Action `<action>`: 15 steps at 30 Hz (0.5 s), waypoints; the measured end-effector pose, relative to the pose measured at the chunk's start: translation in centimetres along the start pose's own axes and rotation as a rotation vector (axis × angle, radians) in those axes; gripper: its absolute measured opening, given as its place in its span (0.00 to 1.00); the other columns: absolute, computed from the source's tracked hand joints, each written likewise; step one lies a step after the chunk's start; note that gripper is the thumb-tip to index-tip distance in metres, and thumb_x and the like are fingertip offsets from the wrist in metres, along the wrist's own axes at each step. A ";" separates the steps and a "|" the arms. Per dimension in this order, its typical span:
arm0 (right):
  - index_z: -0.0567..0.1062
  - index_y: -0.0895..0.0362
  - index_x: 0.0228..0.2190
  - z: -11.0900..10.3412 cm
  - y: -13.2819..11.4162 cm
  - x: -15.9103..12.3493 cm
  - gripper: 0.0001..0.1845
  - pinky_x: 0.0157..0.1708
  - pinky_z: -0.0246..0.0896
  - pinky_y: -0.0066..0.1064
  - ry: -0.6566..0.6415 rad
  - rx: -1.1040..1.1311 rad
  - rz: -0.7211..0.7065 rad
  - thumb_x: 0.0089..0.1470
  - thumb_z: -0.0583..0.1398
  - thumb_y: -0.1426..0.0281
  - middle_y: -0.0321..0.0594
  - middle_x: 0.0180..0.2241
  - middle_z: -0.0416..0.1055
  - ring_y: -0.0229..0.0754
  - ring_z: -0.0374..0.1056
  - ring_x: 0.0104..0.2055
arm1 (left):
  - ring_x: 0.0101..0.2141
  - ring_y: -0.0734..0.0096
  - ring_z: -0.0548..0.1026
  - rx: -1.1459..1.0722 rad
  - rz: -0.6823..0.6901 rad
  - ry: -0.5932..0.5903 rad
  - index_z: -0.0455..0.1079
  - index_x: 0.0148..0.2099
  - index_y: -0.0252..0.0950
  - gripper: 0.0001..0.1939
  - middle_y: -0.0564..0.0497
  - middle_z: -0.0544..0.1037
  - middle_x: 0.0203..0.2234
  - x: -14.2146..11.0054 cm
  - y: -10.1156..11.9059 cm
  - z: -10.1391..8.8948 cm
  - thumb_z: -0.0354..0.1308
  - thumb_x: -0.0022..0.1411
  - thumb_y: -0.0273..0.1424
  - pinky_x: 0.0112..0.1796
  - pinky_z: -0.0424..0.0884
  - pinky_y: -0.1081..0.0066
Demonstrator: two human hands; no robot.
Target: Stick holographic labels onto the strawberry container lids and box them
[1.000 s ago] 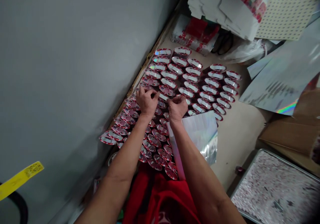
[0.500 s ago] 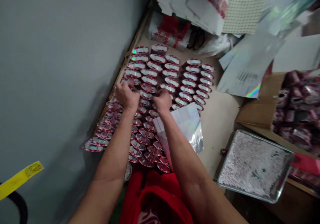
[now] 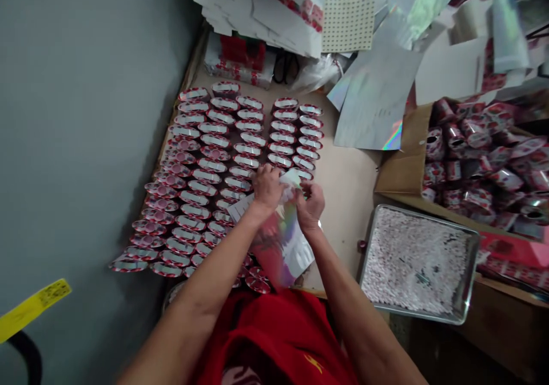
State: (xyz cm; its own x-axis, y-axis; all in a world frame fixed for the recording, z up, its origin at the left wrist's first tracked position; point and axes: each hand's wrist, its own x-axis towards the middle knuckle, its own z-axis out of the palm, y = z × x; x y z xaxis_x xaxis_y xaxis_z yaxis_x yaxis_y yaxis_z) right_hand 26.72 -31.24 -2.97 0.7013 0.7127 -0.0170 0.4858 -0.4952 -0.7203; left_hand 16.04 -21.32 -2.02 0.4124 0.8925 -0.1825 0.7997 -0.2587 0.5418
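Note:
Both my hands are at a shiny silvery sheet (image 3: pixel 295 253) with rainbow glints, which lies over the front right of the rows. My left hand (image 3: pixel 266 189) is closed on the sheet's upper left part. Across from it, my right hand (image 3: pixel 311 203) pinches the upper right edge, with a corner of the sheet raised between them. Rows of small red-printed packs (image 3: pixel 201 187) with pale oval tops stand closely on the table (image 3: pixel 338 185). Several at the left carry a round pink spot in the middle. My forearms and the sheet hide some packs.
Right of the table are a metal tray (image 3: pixel 414 265) of small pale bits and a cardboard box (image 3: pixel 403 162) full of shiny red-printed pieces. Silvery sheets (image 3: pixel 373 99) and a stack of white cards (image 3: pixel 257 13) lie at the back. A grey wall (image 3: pixel 86 116) borders the left.
Both hands have left the packs in the middle rows and moved to the silvery sheet, whose upper part is now lifted between them. The view has shifted to the right.

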 end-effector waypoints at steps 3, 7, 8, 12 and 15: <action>0.76 0.55 0.42 -0.4 1.6 0.9 0.13 0.46 0.68 0.40 -0.125 -0.005 -0.145 0.54 0.59 0.69 0.45 0.41 0.74 0.47 0.69 0.41 | 0.49 0.51 0.74 -0.071 -0.025 -0.003 0.78 0.37 0.39 0.06 0.43 0.79 0.42 0.5 -0.2 0.6 0.71 0.59 0.33 0.51 0.68 0.58; 0.77 0.56 0.52 -1.2 1.4 1.4 0.19 0.55 0.66 0.46 -0.143 -0.097 -0.340 0.60 0.57 0.72 0.52 0.50 0.73 0.54 0.68 0.53 | 0.42 0.59 0.77 -0.250 -0.054 -0.042 0.78 0.37 0.39 0.00 0.46 0.82 0.38 0.0 -0.2 -0.2 0.66 0.62 0.29 0.47 0.70 0.63; 0.76 0.55 0.55 -1.4 1.2 1.7 0.21 0.58 0.64 0.48 -0.152 -0.135 -0.400 0.62 0.56 0.72 0.53 0.53 0.73 0.55 0.67 0.55 | 0.40 0.60 0.78 -0.292 -0.076 -0.056 0.79 0.38 0.39 0.01 0.47 0.82 0.37 -0.1 -0.2 -0.3 0.65 0.62 0.28 0.46 0.70 0.64; 0.74 0.55 0.60 -2.2 0.6 3.3 0.24 0.61 0.61 0.49 -0.281 -0.258 -0.621 0.67 0.51 0.74 0.52 0.60 0.71 0.55 0.65 0.58 | 0.36 0.65 0.79 -0.507 -0.166 -0.126 0.79 0.37 0.38 0.03 0.50 0.84 0.34 0.2 -0.4 -0.1 0.64 0.60 0.27 0.42 0.72 0.67; 0.75 0.54 0.60 -2.1 0.7 4.5 0.24 0.59 0.61 0.49 -0.363 -0.311 -0.712 0.69 0.51 0.74 0.50 0.60 0.72 0.55 0.65 0.57 | 0.36 0.65 0.80 -0.676 -0.209 -0.175 0.81 0.37 0.37 0.05 0.50 0.84 0.34 0.6 -1.0 0.4 0.64 0.58 0.27 0.42 0.73 0.68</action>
State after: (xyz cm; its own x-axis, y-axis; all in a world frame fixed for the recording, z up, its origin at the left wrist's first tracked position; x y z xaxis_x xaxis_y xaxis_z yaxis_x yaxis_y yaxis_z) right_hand 31.28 -29.45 -2.12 -0.0094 0.9941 0.1078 0.9052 0.0543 -0.4215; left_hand 15.68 -20.68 -3.05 0.3892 0.8115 -0.4358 0.4488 0.2461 0.8591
